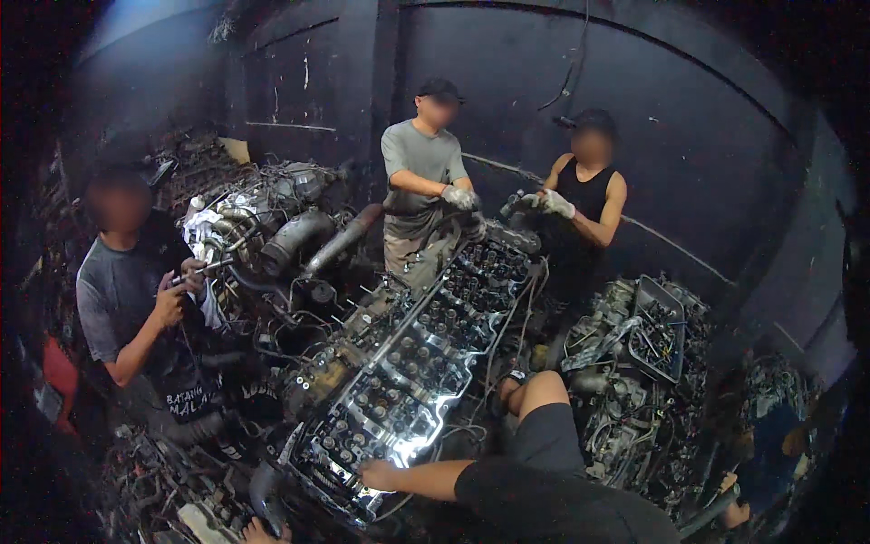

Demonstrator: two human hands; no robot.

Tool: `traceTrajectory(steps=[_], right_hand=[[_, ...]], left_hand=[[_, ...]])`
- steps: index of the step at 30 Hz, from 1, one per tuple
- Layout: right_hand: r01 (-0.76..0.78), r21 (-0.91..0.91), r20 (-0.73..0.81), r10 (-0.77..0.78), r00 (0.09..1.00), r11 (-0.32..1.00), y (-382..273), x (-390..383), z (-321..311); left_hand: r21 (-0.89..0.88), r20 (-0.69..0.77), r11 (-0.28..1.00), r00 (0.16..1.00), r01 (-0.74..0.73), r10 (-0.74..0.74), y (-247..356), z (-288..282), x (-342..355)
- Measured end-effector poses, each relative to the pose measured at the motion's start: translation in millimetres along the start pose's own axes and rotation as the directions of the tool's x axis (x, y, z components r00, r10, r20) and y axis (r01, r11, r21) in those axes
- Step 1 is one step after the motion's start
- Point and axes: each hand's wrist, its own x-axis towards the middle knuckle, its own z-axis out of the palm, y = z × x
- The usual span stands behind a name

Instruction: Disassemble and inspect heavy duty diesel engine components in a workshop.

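A long engine cylinder head (426, 349) stretches away from me, its bright metal top set with rows of round valve parts and springs. At its near end my left hand (381, 476) is closed against the edge. Whatever its fingers hold, if anything, is hidden. Far to the lower right, my right hand (736, 510) curls around a dark grey pipe (711, 513). My bent leg (544, 403) rises beside the engine's right side.
Three co-workers stand around: one (116, 281) at left gripping a tool, two gloved ones (421, 163) (594, 181) at the far end. Another person's hand (258, 531) shows at the bottom left. Other engines (263, 218) crowd both sides; a tool tray (657, 331) sits at right.
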Motion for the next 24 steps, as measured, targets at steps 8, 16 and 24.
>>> traceTrajectory(steps=[8, 16, 24], right_hand=[[-0.135, 0.123, 0.113, 0.121, 0.986, 0.983, -5.0, -7.9, -24.8], [-0.017, 0.041, -0.031, 0.018, 0.999, 0.999, 24.9, 2.7, 33.9], [-0.165, 0.033, 0.077, 0.162, 0.984, 0.986, -4.7, -3.8, -14.8]], left_hand=[[0.058, -0.014, 0.998, 1.0, -0.007, 0.008, -6.0, 32.4, 3.6], [0.078, -0.061, 0.994, 0.995, -0.074, 0.079, -6.1, 48.2, 15.8], [-0.012, -0.029, 1.0, 1.0, -0.005, 0.004, -8.1, 29.8, 6.4]])
